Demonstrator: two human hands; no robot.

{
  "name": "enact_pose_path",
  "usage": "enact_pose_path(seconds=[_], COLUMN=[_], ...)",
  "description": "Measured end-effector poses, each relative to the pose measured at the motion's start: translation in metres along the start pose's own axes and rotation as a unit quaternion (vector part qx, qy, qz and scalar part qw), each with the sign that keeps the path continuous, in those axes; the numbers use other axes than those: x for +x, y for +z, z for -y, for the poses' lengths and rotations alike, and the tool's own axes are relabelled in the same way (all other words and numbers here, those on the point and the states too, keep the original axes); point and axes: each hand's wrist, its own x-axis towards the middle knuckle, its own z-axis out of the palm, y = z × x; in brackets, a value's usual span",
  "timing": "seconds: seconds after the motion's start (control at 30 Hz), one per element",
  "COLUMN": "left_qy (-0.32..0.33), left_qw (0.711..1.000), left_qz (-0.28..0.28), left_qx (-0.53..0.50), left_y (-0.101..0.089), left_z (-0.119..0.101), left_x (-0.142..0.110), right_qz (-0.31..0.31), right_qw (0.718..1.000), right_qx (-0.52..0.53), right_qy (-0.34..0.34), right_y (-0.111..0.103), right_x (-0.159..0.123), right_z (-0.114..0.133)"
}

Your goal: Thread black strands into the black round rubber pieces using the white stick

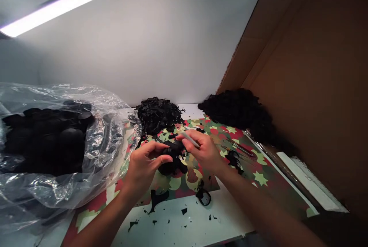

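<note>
My left hand [145, 162] is closed on a small black rubber-like part [172, 146], its fingers and thumb curled about the part's left side. In my right hand [205, 150] is a slim pen-shaped tool [190, 139] with a pale handle, held in a pinch. The tool's tip is hard to make out close to the black part. Under both hands lies more black material [172, 166], on a patterned sheet of red, green and yellow shapes [195, 178].
A clear plastic bag [112, 162] with rounded black parts [46, 135] stands at left. Behind are a heap of black scraps [158, 114] and a larger black pile [238, 111] beside cardboard [310, 86]. Tweezer-like tools [241, 147] and black rings [203, 197] lie nearby.
</note>
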Motion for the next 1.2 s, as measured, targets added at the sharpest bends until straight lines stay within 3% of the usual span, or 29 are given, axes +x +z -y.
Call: enact_pose_path(seconds=[0.13,0.4,0.6,0.83,1.0,1.1,1.2], left_qy=[0.001,0.062,0.14,0.134,0.227,0.187,0.102], left_qw=[1.0,0.995,0.985,0.984,0.969,0.977,0.985], left_qz=[0.002,-0.061,-0.08,-0.111,-0.102,-0.09,-0.062], left_qx=[0.013,0.048,0.052,0.037,0.014,-0.054,-0.125], left_y=[0.0,0.006,0.014,0.02,0.021,0.021,0.019], left_z=[-0.001,-0.001,0.005,0.011,0.005,0.003,0.005], left_x=[0.0,-0.007,-0.011,-0.012,-0.017,-0.018,-0.015], right_qz=[0.019,-0.023,-0.061,-0.083,-0.115,-0.107,-0.059], right_qw=[0.998,0.995,0.996,0.994,0.989,0.983,0.989], right_qx=[0.015,-0.023,-0.055,-0.066,-0.068,-0.047,-0.034], right_qy=[-0.066,-0.094,-0.03,0.021,0.071,0.139,0.128], right_y=[0.013,0.022,0.024,0.031,0.016,0.0,-0.008], right_x=[-0.008,-0.013,-0.013,-0.009,-0.001,0.003,0.005], right_z=[0.01,0.006,0.009,0.016,-0.001,-0.02,-0.028])
